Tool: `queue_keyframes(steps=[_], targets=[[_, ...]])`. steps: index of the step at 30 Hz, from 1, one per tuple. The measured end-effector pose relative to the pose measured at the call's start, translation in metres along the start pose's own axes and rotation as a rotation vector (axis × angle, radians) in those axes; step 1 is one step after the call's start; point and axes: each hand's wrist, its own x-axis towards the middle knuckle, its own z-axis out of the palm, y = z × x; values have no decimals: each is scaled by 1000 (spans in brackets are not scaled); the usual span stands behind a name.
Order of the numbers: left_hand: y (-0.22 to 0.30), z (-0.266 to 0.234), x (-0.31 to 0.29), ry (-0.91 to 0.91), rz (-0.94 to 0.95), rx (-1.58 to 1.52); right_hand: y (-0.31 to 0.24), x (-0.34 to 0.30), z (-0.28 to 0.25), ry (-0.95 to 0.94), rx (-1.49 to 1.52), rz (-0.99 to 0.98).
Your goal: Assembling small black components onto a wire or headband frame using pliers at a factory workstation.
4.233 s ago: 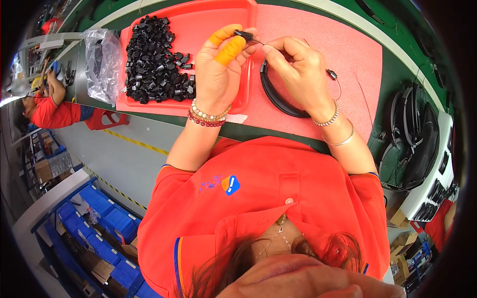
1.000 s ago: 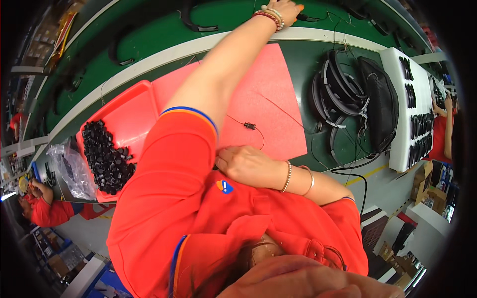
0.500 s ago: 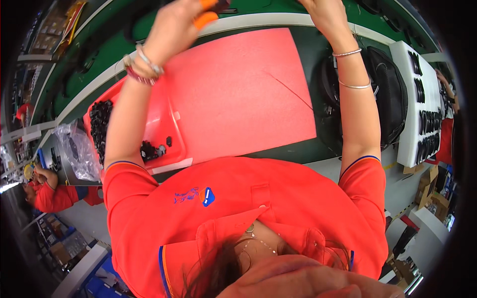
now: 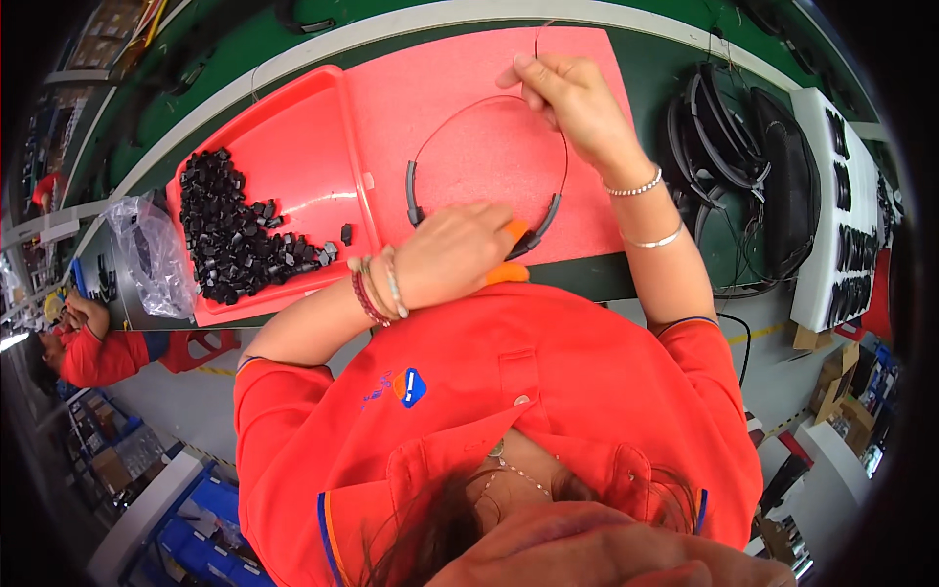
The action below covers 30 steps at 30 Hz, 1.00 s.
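Observation:
A curved black band (image 4: 412, 193), shaped like a headset's headband, lies over the pink mat (image 4: 440, 73). From its ends a thin reddish wire (image 4: 460, 110) loops up in a wide arc. My left hand (image 4: 455, 256), with orange finger covers (image 4: 509, 273) on two fingertips, is closed around the lower middle of the band and hides part of it. Above the mat's far right part, my right hand (image 4: 577, 98) pinches the thin wire between thumb and fingers. A dark stretch of wire sticks up past these fingertips.
Left of the mat, a red tray (image 4: 337, 108) holds many small black parts (image 4: 220, 230). A clear plastic bag (image 4: 152, 259) lies beyond it. To the right are several black headbands (image 4: 719, 137), a black pouch (image 4: 787, 196) and a white foam holder (image 4: 822, 245) with black pieces.
Both hands have come back from the far edge toward me. The left brought the band over the mat, and the right now pinches the wire. The tray shows more fully.

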Motion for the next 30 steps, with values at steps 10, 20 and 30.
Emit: queue_keyframes(steps=[10,20,30], targets=[[-32,-47,34,792,-54,255,-4,-34,24,-94,-355,-281],[-25,-39,27,744,-323,-917,4,-37,26,-82,-434,-460],[-28,-33,14,875,-300,-299,3,-36,32,-34,-91,-401]])
